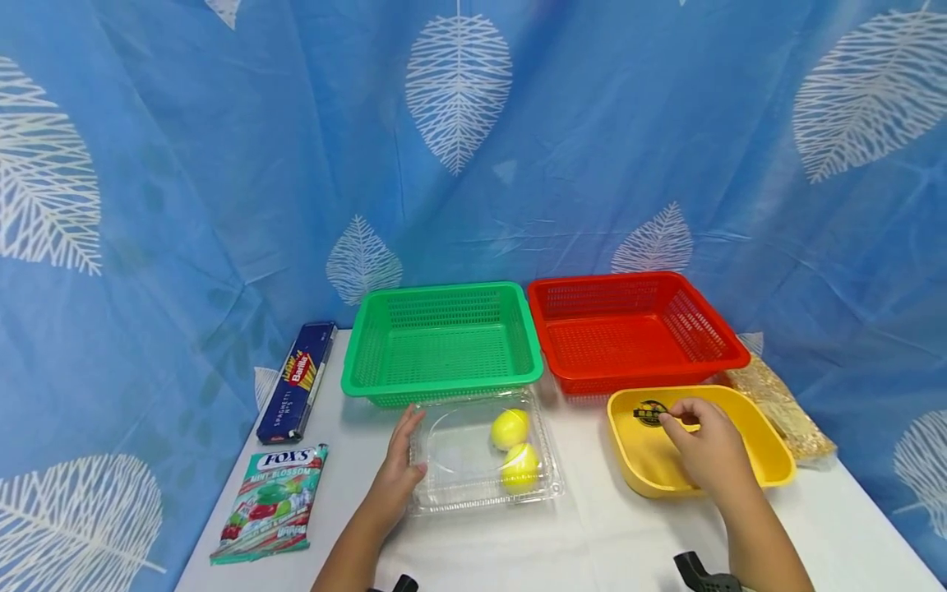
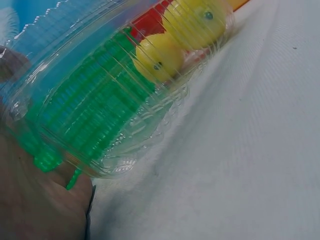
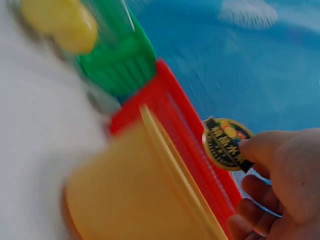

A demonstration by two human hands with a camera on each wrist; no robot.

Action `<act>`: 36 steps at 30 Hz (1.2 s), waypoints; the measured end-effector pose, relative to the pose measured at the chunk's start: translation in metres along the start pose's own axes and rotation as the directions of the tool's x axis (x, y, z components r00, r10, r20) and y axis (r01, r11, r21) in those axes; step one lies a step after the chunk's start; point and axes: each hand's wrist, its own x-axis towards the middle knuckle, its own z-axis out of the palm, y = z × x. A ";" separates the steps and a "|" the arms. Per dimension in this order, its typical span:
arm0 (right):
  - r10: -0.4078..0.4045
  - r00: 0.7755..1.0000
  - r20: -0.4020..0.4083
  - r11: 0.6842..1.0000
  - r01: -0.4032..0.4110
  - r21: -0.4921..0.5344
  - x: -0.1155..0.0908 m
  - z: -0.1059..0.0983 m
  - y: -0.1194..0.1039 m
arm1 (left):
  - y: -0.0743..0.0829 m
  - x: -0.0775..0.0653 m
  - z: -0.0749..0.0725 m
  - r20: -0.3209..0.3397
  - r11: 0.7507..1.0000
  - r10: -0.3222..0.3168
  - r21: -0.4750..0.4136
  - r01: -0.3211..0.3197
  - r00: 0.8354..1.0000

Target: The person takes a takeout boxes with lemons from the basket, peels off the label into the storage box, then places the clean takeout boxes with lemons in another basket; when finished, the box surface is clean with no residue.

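My right hand [image 1: 706, 440] pinches a round black-and-gold fruit sticker [image 3: 227, 145] between thumb and fingers, above the yellow basin [image 1: 644, 469]. The sticker shows printed fruit and a dark band with characters. My left hand [image 1: 399, 469] rests along the left end of a clear plastic clamshell box [image 1: 459, 448], fingers fairly straight toward its back corner and thumb at its side. Two lemons [image 1: 510, 429] lie inside the box at its right end, one behind the other. In the left wrist view, the box wall partly covers the left fingers.
Behind the box stands a green basket [image 1: 444, 388], with a red basket [image 1: 644, 382] to its right. A blue spaghetti box [image 1: 296, 382] and a green candy bag [image 1: 274, 506] lie at the left. A bag of grains [image 1: 777, 407] lies right of the basin.
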 end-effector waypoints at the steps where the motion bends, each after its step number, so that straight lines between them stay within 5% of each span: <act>1: 0.007 1.000 0.010 1.000 -0.007 -0.017 0.002 -0.004 0.005 | 0.000 0.000 0.000 0.000 1.000 -0.001 -0.003 0.001 1.000; 9: -0.014 0.990 0.142 0.980 0.041 -0.193 0.019 -0.016 0.025 | 0.000 -0.002 -0.001 0.008 1.000 -0.003 -0.020 0.004 1.000; 16: 0.061 0.959 0.275 0.965 0.014 -0.264 0.027 -0.007 0.027 | -0.001 -0.001 -0.001 0.015 1.000 0.002 -0.030 -0.001 1.000; 30: 0.082 0.943 0.321 0.930 0.043 -0.364 0.031 0.000 0.027 | -0.004 0.000 0.000 0.019 0.999 0.006 -0.050 -0.005 1.000; 36: 0.074 0.954 0.291 0.917 0.050 -0.396 0.030 -0.005 0.026 | -0.005 -0.001 0.000 0.013 0.999 0.004 -0.049 -0.003 1.000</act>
